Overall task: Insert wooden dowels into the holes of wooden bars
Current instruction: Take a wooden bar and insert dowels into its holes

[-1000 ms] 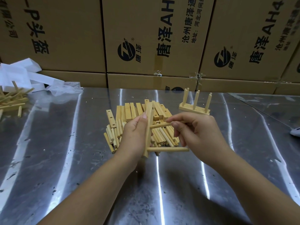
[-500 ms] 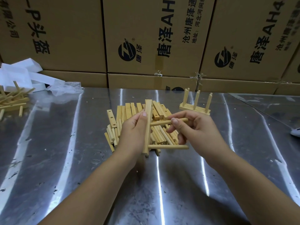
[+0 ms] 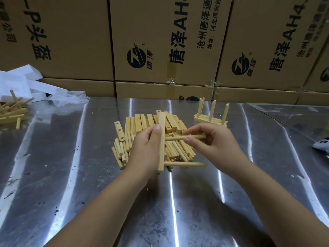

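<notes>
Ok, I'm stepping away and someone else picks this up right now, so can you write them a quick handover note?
Left hand grips a wooden bar upright above the metal table. Right hand pinches a dowel, its tip at the bar's middle; how deep it sits cannot be told.
Done: a lower dowel sticks out of the bar near its bottom end; a finished bar with upright dowels stands behind the right hand.
Left: seat this dowel, then work through the loose pile of bars and dowels behind the hands.

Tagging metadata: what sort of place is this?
Likely a warehouse or packing workshop: stacked brown cardboard cartons behind a scratched stainless-steel worktable, with a pile of pale wooden dowels and drilled bars.
</notes>
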